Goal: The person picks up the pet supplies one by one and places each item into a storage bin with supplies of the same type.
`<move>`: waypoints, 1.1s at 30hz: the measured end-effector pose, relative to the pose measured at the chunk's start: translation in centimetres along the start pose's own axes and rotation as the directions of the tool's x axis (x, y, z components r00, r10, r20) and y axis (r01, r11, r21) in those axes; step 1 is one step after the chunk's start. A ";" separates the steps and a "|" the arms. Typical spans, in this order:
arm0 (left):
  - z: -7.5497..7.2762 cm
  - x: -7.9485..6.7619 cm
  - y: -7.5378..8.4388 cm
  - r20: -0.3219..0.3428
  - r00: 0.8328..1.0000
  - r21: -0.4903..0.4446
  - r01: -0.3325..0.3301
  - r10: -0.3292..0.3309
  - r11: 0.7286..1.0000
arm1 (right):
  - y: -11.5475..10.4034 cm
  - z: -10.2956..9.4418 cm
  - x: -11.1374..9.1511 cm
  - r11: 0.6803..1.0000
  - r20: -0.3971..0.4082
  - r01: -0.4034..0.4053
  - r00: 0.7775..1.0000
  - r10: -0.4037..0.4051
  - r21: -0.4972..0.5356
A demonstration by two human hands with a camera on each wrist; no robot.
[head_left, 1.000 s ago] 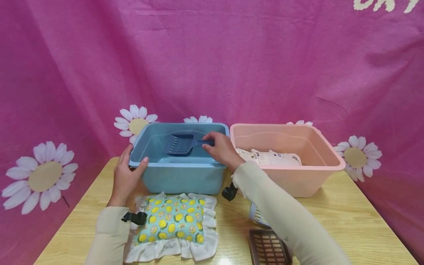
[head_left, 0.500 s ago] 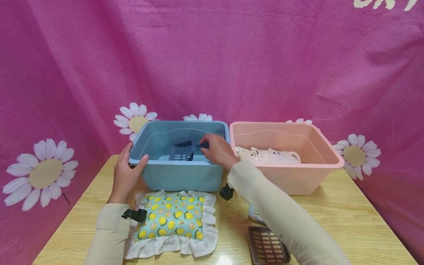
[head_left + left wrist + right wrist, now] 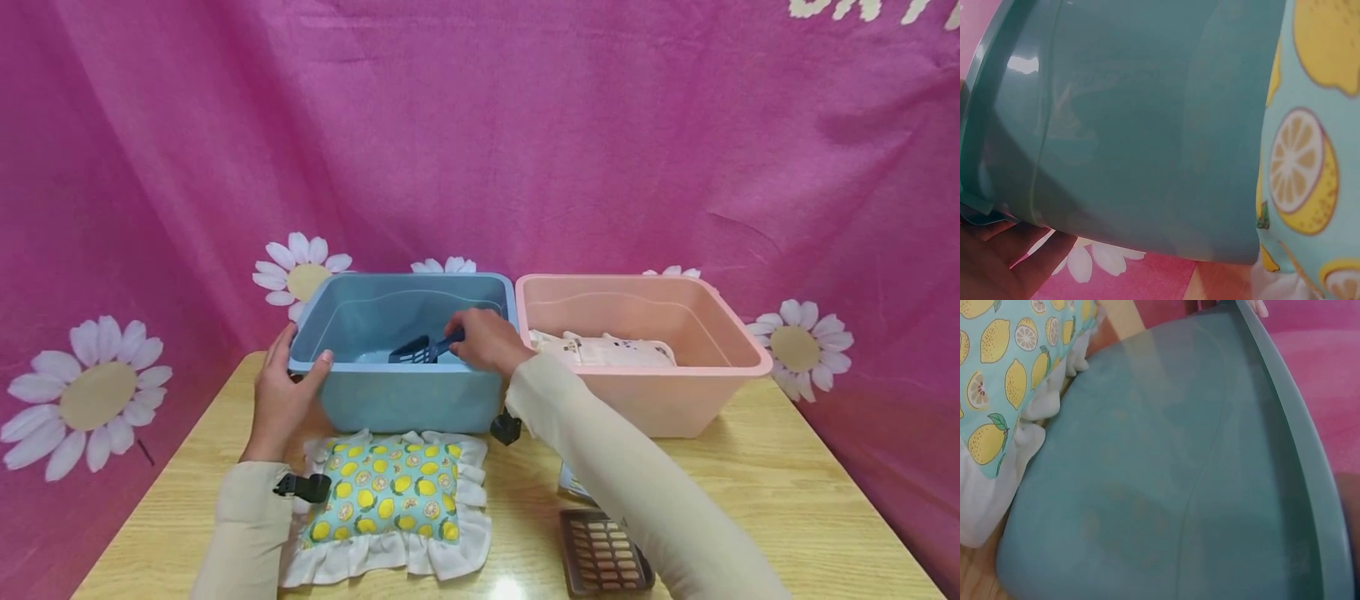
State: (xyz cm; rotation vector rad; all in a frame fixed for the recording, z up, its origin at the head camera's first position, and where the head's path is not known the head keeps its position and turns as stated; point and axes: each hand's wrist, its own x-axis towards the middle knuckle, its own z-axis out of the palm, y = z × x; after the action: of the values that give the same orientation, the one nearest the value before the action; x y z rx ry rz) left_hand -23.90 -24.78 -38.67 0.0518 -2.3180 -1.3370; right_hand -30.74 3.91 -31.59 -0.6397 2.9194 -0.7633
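Observation:
My right hand [image 3: 483, 340] reaches over the front rim of the blue bin [image 3: 408, 400] and holds a dark blue litter scoop [image 3: 415, 351] by its handle. The scoop's slotted head is low inside, beside a darker shape I cannot make out. At the front left corner of that bin, my left hand [image 3: 285, 392] grips the rim, thumb over the front and fingers along the side. In the left wrist view, fingers [image 3: 1019, 256] show under the rim. The bin's wall [image 3: 1135, 462] fills most of the right wrist view; the right hand is barely visible there.
A pink bin [image 3: 637, 400] stands against the blue one, with a pale printed cloth item [image 3: 618, 351] inside. In front lie a lemon-print cushion [image 3: 390, 492], a brown slotted tray-like piece [image 3: 606, 554] and a light blue item [image 3: 573, 483], partly behind my right sleeve.
My right hand has lowered the litter scoop deeper into the blue bin, its head tipping down. My left hand keeps its place on the rim.

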 end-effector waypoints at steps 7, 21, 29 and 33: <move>-0.1 0.0 0.1 -0.003 1.000 -0.003 -0.008 0.008 1.000 | 0.1 0.0 0.4 1.000 0.043 0.018 0.999 -0.018 0.004; -0.2 -0.1 0.4 0.001 1.000 0.005 -0.008 0.008 1.000 | 0.2 -0.1 0.6 0.998 0.073 0.044 0.996 -0.048 0.055; 0.0 0.1 0.0 -0.032 0.999 0.003 -0.024 0.024 1.000 | 0.1 -0.1 0.4 0.998 0.022 0.048 0.999 -0.049 0.027; 0.1 0.1 -0.1 -0.035 0.999 -0.002 -0.025 0.025 1.000 | 0.1 -0.1 0.3 0.999 0.015 0.046 0.999 -0.047 0.022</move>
State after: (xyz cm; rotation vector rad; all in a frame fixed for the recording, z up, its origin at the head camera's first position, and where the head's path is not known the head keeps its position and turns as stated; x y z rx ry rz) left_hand -24.04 -24.79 -38.71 0.0457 -2.2807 -1.3161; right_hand -31.09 3.89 -31.55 -0.7108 2.8883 -0.7898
